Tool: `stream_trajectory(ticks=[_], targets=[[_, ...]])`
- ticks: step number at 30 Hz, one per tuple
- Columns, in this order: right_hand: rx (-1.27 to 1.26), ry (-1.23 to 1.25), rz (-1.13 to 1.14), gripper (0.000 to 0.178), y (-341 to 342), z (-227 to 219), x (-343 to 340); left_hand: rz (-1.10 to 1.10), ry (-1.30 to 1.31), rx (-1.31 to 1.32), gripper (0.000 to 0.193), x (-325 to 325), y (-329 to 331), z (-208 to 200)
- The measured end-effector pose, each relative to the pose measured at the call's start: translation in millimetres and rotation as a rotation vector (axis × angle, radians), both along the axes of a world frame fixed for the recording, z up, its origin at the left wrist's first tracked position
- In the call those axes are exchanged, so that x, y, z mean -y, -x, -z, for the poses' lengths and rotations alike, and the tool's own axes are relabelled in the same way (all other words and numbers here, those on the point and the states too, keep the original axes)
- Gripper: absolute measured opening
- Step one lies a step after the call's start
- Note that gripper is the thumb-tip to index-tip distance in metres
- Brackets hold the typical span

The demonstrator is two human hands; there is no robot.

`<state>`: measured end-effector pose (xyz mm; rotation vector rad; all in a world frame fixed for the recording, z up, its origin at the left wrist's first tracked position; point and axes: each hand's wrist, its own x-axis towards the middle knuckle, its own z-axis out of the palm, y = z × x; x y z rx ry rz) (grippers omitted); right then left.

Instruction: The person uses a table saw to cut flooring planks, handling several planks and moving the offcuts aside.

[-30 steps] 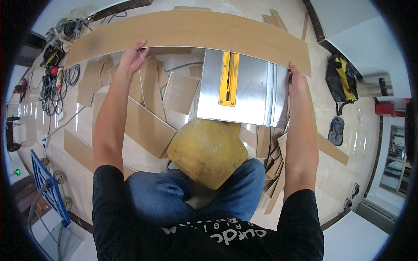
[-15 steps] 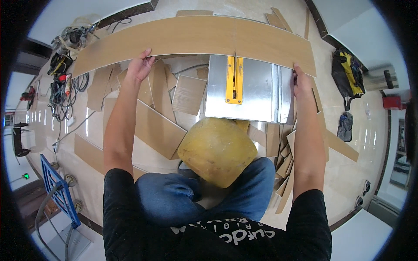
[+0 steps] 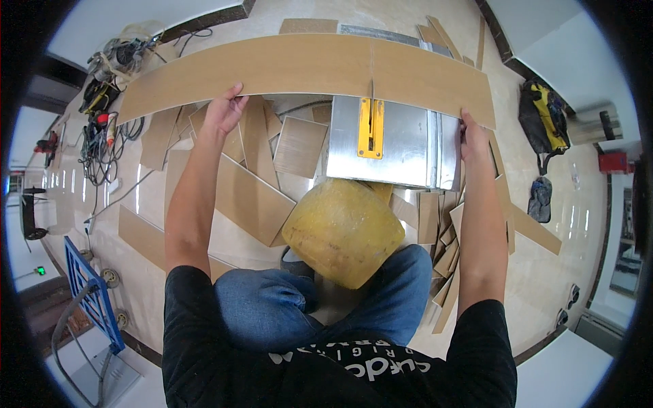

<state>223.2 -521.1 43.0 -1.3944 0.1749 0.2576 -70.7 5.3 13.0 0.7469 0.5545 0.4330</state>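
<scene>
A long tan wood-look plank (image 3: 272, 66) lies across a silver metal saw table (image 3: 408, 146) with a yellow slotted insert (image 3: 371, 139). A saw blade (image 3: 372, 90) stands at the plank's near edge, and a thin cut line runs from it toward the far edge. My left hand (image 3: 226, 110) grips the plank's near edge left of the table. On the right, my right hand (image 3: 471, 136) is closed on the near edge close to the plank's end; some of its fingers are hidden. A worn yellow rounded object (image 3: 343, 231) sits between the table and my lap.
Loose tan boards (image 3: 252, 197) lie scattered left of the saw, and offcuts (image 3: 445, 251) pile up at the right. Tangled cables (image 3: 98, 156) and tools lie far left. A blue cart (image 3: 92, 292) stands at left, a black-and-yellow bag (image 3: 542, 115) at right.
The plank has slid a little toward me over the saw table, both hands moving with it. The cut line is longer, and more of the table's far edge shows.
</scene>
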Motion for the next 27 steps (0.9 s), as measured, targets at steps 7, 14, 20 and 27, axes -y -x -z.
stream_trajectory(ticks=[7,14,20,27], targets=[[0.01,0.037,-0.01,0.018,24.6,-11.1,3.4,0.003,0.025,-0.017,0.016,8.5,16.8,-1.8],[-0.046,0.014,0.012,0.017,45.8,-22.4,2.8,-0.003,0.035,-0.044,0.016,12.7,35.4,-1.8],[-0.041,0.013,0.028,0.012,56.2,-24.6,12.2,0.001,0.034,-0.048,0.018,23.9,42.3,-7.2],[-0.045,0.01,0.023,0.017,61.2,-15.2,23.8,-0.007,0.036,-0.071,0.017,30.6,57.2,-4.4]])
